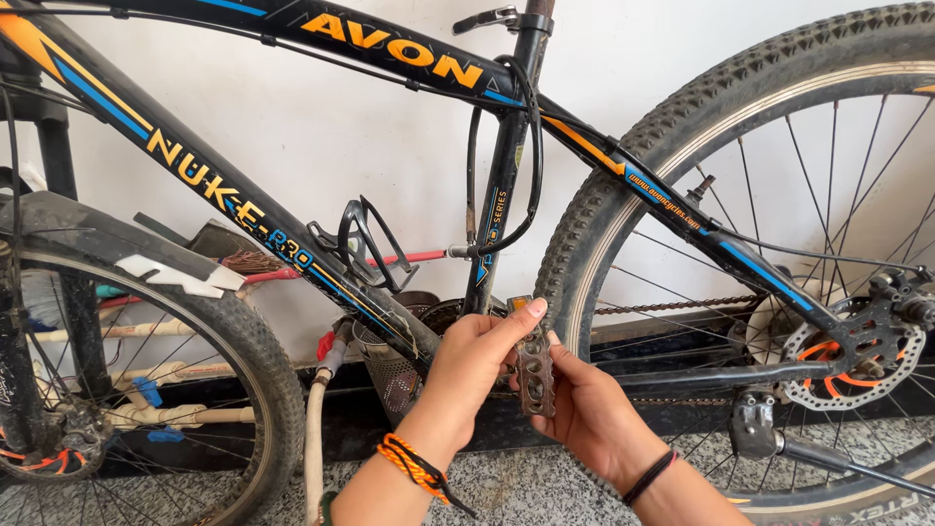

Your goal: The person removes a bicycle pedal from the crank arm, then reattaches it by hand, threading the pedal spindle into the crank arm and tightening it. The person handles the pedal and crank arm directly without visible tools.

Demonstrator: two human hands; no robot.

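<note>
1. The bicycle pedal (535,370) is held upright between both hands, in front of the crank.
2. The left hand (474,360) is closed around its upper edge; the right hand (584,404) cups it from behind.
3. A firm, square hold is advised.

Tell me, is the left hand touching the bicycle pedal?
Touching. The head view shows the left hand with its thumb pressed on the pedal top and fingers wrapped at its side.

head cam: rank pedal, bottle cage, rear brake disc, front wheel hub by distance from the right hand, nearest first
1. Pedal: held in the right hand, the left hand on it too.
2. Bottle cage: up and left, on the frame.
3. Rear brake disc: far right.
4. Front wheel hub: far left edge.
</note>
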